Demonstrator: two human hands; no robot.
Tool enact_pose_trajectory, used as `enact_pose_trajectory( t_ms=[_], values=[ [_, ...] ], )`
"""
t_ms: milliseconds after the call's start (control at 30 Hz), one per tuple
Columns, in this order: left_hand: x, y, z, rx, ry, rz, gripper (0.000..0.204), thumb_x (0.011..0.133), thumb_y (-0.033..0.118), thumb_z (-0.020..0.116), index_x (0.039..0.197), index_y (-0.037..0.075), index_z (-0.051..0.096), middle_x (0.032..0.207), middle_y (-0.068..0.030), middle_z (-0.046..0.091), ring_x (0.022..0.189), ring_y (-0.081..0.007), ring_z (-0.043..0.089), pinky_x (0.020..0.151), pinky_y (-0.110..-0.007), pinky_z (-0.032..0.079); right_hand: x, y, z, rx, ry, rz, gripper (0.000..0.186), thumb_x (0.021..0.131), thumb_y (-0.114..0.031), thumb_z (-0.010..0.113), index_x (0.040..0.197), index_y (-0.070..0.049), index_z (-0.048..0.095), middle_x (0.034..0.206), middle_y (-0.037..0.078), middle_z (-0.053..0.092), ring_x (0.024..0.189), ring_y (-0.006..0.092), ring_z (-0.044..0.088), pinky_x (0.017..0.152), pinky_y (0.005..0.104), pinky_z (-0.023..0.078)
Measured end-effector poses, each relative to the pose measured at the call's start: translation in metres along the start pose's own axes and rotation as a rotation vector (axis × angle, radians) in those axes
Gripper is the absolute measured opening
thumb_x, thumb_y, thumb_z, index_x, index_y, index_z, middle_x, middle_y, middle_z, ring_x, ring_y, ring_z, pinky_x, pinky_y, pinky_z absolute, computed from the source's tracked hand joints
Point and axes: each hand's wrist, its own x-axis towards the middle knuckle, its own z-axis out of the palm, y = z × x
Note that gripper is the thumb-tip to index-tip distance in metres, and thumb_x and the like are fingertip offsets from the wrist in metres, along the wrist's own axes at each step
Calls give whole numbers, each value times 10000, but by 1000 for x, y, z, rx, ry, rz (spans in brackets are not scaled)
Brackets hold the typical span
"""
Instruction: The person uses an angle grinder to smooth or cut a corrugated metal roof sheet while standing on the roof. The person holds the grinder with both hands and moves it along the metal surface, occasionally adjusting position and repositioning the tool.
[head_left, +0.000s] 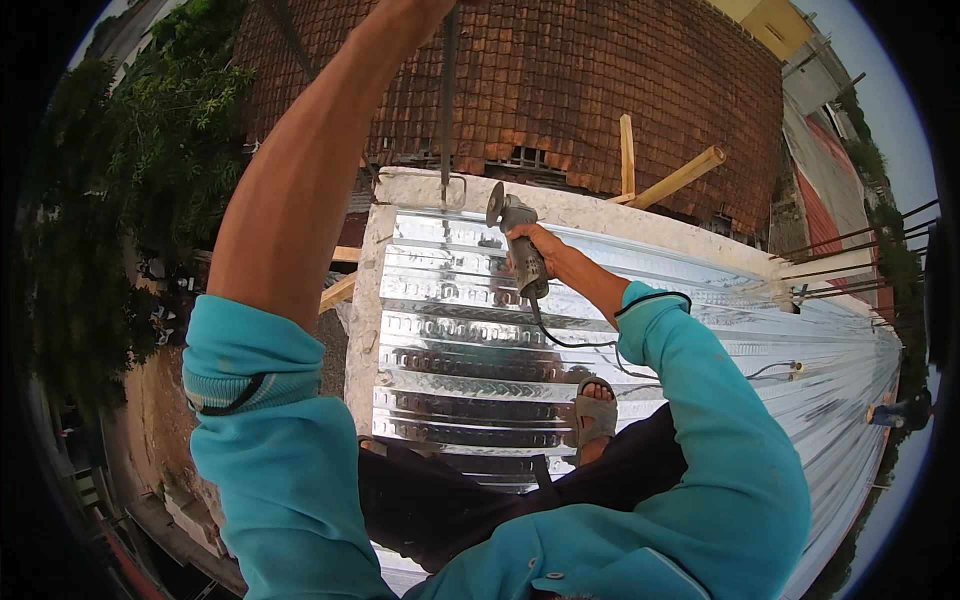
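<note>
The right hand (535, 238) grips 1 corded angle grinder (528, 268) over ribbed metal decking (450, 328), while the left hand (430, 5) is cropped at the upper edge, its fingers' state impossible to tell.

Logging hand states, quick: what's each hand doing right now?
Left hand: can't tell, mostly cut off by the top edge.
Right hand: closed, holding the angle grinder by its body.

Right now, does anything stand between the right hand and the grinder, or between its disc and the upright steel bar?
Nothing separates the right hand from the grinder it grips. Between disc and steel bar, a thin bent loop stands at the bar's foot.
</note>
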Motion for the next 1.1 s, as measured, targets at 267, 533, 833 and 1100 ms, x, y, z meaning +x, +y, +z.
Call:
enact_pose_trajectory(
  t_ms=[267,533,833,1100],
  values=[
    [10,-21,-5,-21,9,211,584,982,529,640,579,166,424,557,74,356,487,-57,285,427,-296,214,43,40,39,199,0,-44,341,793,-272,709,981,-7,604,767,156,640,615,306,658,632,477,603],
    [4,-19,-1,-112,12,205,519,996,458,648,634,137,459,556,78,367,488,-53,289,424,-304,217,65,49,40,219,-14,14,349,792,-298,709,940,6,623,757,154,638,621,315,656,651,499,596],
    [14,-28,3,-90,50,371,530,1018,401,623,607,128,430,550,81,345,514,-54,290,450,-310,233,81,52,37,240,7,3,303,813,-266,685,908,15,626,747,175,650,599,320,654,598,497,568],
    [17,-35,7,-105,6,377,539,1014,424,621,611,136,406,557,78,335,527,-55,275,458,-314,210,75,48,41,213,38,-7,318,814,-269,684,945,13,619,744,174,650,581,316,648,573,491,574]
  ],
)
